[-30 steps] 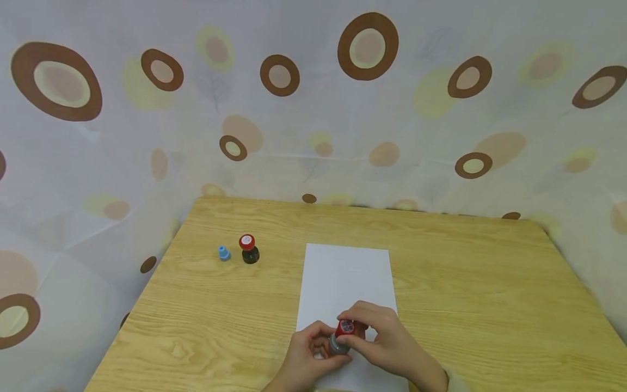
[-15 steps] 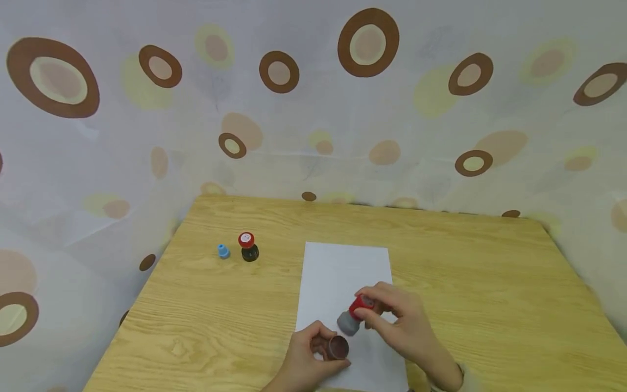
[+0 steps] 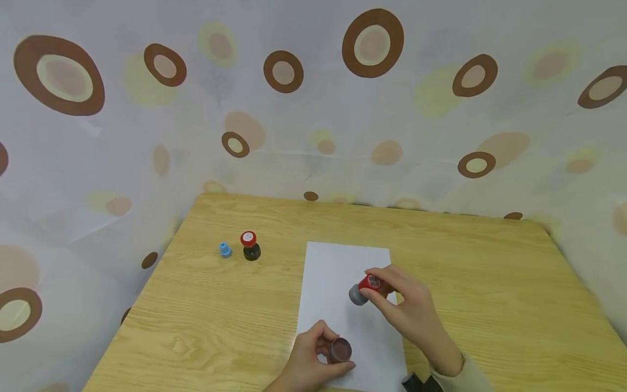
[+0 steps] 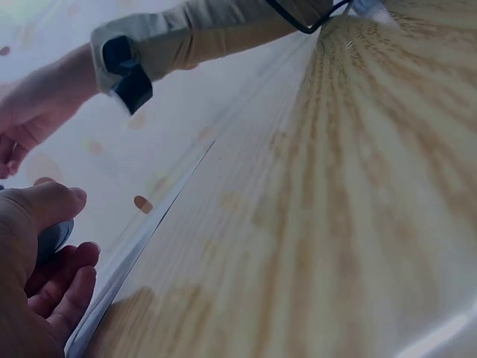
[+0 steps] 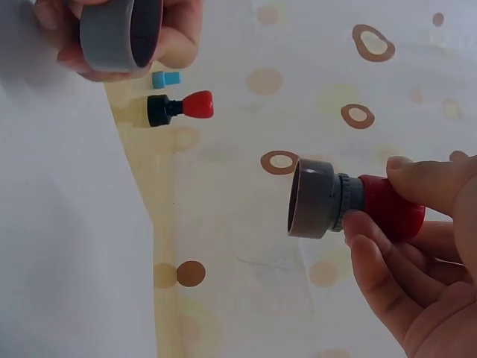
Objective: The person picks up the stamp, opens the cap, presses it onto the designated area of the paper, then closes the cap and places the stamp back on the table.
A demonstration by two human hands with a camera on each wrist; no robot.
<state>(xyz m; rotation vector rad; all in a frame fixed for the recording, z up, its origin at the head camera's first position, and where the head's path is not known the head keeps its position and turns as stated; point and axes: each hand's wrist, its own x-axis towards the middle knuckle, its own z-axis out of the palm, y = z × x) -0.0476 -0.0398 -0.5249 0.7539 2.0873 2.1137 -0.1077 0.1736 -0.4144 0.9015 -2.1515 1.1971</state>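
Over the white sheet of paper (image 3: 325,288), my right hand (image 3: 409,305) pinches a stamp (image 5: 391,212) by its red handle. The stamp's grey round base (image 3: 358,295) tilts toward the lower left. Its handle top carries a small printed label. My left hand (image 3: 313,359) holds a grey round cap (image 5: 112,36) near the paper's lower left, between thumb and curled fingers. The cap's hollow mouth faces up in the head view. In the left wrist view the left hand's fingers (image 4: 71,291) hide most of the cap.
A second stamp (image 3: 251,247) with a red knob and black base stands at the table's left. Beside it is a small light-blue cap-like piece (image 3: 225,250). A patterned curtain (image 3: 313,109) hangs behind the wooden table (image 3: 210,305). A black strap device (image 4: 128,73) is on the right sleeve.
The stamp has come out of its cap. My right hand has carried it up and to the right, over the paper, while the left hand keeps the cap at nearly the same place.
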